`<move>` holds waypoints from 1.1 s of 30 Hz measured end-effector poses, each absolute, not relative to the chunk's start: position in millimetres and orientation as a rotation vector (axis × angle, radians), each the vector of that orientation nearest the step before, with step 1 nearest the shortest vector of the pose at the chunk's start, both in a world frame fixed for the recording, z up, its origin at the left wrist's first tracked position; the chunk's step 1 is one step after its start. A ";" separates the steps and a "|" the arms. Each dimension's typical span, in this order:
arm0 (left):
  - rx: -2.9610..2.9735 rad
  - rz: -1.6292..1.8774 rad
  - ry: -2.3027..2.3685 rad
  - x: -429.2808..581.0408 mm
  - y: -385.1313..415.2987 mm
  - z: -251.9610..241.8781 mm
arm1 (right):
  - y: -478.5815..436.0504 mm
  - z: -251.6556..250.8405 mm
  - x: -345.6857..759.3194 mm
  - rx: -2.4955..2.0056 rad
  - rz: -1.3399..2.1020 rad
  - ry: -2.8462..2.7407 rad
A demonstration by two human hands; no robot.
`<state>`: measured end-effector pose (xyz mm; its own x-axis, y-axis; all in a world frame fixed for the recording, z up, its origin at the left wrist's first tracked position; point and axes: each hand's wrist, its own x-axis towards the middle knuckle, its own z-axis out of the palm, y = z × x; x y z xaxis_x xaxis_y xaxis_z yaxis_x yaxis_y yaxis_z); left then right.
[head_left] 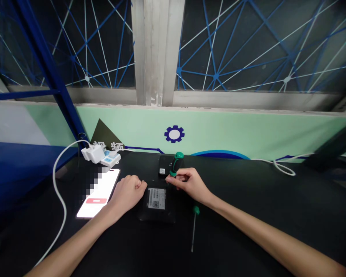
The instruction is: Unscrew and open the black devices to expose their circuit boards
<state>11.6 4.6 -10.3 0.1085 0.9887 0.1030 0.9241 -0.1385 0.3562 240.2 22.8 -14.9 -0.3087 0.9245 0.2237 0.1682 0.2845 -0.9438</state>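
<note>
A pale green wall backs the black table before you. On it, the flat black device lies label up between your hands. Your right hand has its fingertips pinched on the upright green-and-black screwdriver, above the device's far right corner. Your left hand curls at the device's left edge; whether its fingers clamp that edge, you can't quite tell here. A second screwdriver lies nearer you, right of the device.

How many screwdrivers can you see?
2. One screwdriver is in the right hand, with its green-topped handle up. The second screwdriver lies on the black table, nearer the viewer.
</note>
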 end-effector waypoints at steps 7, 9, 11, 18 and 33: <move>2.195 0.473 1.917 11.6 4.6 -10.5 | 23.3 -11.5 239.9 -0.975 1.250 -1.587; 2.201 0.475 1.915 10.9 5.2 -11.9 | 22.6 -10.2 239.9 -0.966 1.270 -1.584; 2.204 0.483 1.911 10.0 5.9 -13.6 | 22.4 -9.8 240.3 -0.952 1.278 -1.595; 2.202 0.474 1.901 8.3 6.6 -14.5 | 23.4 -12.6 243.0 -0.906 1.247 -1.688; 2.180 0.453 1.897 9.7 5.2 -10.9 | 22.4 -15.4 241.5 -0.952 1.160 -1.718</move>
<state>9.7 5.2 -10.9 0.1211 0.9886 0.0891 0.9222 -0.1453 0.3584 241.5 22.4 -15.4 -0.3644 0.9048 0.2205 0.1335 0.2851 -0.9492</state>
